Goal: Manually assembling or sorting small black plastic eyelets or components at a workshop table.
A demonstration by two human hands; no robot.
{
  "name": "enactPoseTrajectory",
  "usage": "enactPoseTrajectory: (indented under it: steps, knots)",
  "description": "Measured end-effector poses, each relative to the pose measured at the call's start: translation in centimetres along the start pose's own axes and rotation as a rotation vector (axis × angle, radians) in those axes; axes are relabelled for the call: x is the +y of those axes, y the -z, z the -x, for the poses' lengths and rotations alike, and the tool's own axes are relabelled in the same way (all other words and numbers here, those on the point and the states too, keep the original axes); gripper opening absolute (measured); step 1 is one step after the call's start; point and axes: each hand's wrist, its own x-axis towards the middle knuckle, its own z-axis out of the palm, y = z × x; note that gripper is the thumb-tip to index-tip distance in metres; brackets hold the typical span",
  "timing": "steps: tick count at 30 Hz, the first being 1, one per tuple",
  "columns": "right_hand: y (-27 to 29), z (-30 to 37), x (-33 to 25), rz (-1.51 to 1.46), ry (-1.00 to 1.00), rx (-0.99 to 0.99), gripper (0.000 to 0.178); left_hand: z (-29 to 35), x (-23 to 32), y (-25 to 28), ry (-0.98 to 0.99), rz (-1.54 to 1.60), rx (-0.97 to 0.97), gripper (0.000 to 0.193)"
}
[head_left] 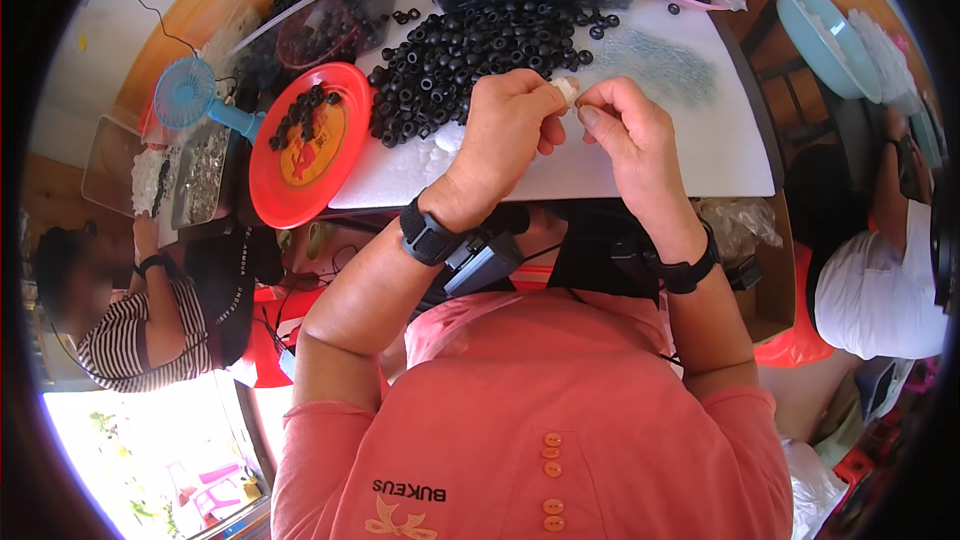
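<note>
Pinching a small white piece (566,89) in the left hand (505,125), out over the white tabletop (720,155)!

Over to the right hand (635,130), with thumb and forefinger nearly together, just beside that piece; impossible to tell whether gripping anything. Likely very light, perhaps a touch soft, and easy to let slip at this size; best taken gently by the sides, between fingertips, leaving the outer end free. Beyond, on the tabletop, a heap of black rings (450,65); to its right, a patch of fine bluish bits (660,65). Off left, a red plate (268,185) with dark pieces (303,112).
</note>
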Motion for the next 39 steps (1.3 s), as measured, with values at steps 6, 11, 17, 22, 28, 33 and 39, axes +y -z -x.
enactPoseTrajectory:
  steps: [6,11,17,22,28,33,39]
  knots:
    - [0.5,0.1,-0.2,-0.016,-0.09,0.018,0.005,-0.3,-0.2,0.2,-0.008,0.029,0.05,0.025]
    - [0.2,-0.1,0.0,-0.077,-0.122,0.03,0.005,-0.8,-0.6,0.7,-0.118,-0.057,0.072,0.016]
    - [1.5,0.9,0.6,-0.094,-0.124,0.024,0.006,2.2,-1.5,5.1,-0.357,-0.317,0.135,0.013]
    - [1.1,1.1,0.0,-0.094,-0.075,-0.018,0.007,5.2,-3.9,6.2,-0.61,-0.714,0.126,0.019]
    - [-0.3,1.4,-1.7,-0.003,0.011,-0.09,0.008,4.5,-3.9,4.5,-0.774,-0.907,0.056,0.035]
    - [-2.4,2.8,-2.6,0.002,0.125,-0.284,0.008,3.7,-4.9,4.5,-0.781,-0.897,0.138,0.033]
    - [-0.1,0.3,-1.1,0.437,0.35,-0.047,0.009,5.1,-4.9,6.2,-0.519,-0.445,0.179,0.024]
